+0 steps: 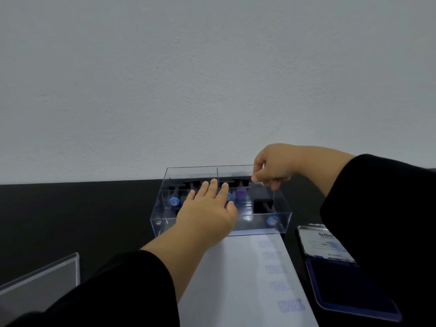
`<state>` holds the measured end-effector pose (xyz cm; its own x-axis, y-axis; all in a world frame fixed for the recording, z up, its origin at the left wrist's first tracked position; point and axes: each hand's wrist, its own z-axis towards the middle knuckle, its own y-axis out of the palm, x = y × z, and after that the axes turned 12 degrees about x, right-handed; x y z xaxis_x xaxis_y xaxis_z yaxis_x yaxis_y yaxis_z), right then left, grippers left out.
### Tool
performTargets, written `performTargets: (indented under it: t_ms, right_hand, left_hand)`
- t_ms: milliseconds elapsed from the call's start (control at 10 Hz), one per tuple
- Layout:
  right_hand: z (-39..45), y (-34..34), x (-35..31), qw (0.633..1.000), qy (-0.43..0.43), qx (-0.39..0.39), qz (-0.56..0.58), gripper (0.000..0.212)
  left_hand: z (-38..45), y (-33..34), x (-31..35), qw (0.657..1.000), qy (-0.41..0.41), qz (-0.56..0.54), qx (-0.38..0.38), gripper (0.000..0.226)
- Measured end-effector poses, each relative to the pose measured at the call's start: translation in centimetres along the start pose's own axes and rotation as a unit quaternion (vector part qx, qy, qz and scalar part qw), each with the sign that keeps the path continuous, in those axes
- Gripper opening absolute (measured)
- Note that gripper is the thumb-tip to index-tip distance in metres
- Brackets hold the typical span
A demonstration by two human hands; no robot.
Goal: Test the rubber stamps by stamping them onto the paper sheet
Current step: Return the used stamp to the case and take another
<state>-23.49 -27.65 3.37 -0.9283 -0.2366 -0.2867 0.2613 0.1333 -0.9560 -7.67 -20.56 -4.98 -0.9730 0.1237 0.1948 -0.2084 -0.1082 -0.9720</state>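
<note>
On the table point(70, 208), an open ink pad point(349, 286) flanks the stamped paper sheet point(247, 279). Rubber stamps point(241, 193) lie inside a clear box point(280, 215); left hand point(207, 208) fingers spread over them, right hand point(273, 168) pinches the box's far rim.

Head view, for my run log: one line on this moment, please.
left hand: flat over clear box | right hand: pinching box's far rim | paper sheet: EXPRESS prints | ink pad: open
</note>
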Motion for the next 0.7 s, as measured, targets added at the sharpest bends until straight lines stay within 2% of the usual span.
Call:
performTargets:
  t_ms: [100,200,300,400,600,700]
  right_hand:
    - [1.2,1.2,0.0,0.998,0.0,0.048,0.034,0.013]
    - [1.5,2.3,-0.3,0.999,-0.018,0.04,0.027,0.026]
    - [1.9,3.2,-0.5,0.999,-0.033,0.026,0.027,0.032]
    - [2.5,4.0,-0.7,0.999,-0.019,-0.003,0.047,0.03]
    - [2.9,4.7,-1.7,0.994,-0.051,-0.083,-0.039,0.036]
    - [2.9,4.8,-1.8,0.994,-0.051,-0.082,-0.047,0.036]
  left_hand:
    - [0.0,0.0,0.0,1.0,0.0,0.001,0.002,0.054]
    - [0.0,0.0,0.0,1.0,0.002,0.005,0.007,0.054]
    - [-0.1,0.0,0.1,1.0,0.007,0.015,0.014,0.054]
    - [0.0,0.2,0.0,0.999,0.012,0.026,0.023,0.054]
    - [0.1,0.4,0.0,0.999,0.013,0.028,0.027,0.054]
    - [0.0,0.4,-0.1,0.999,0.012,0.028,0.024,0.054]
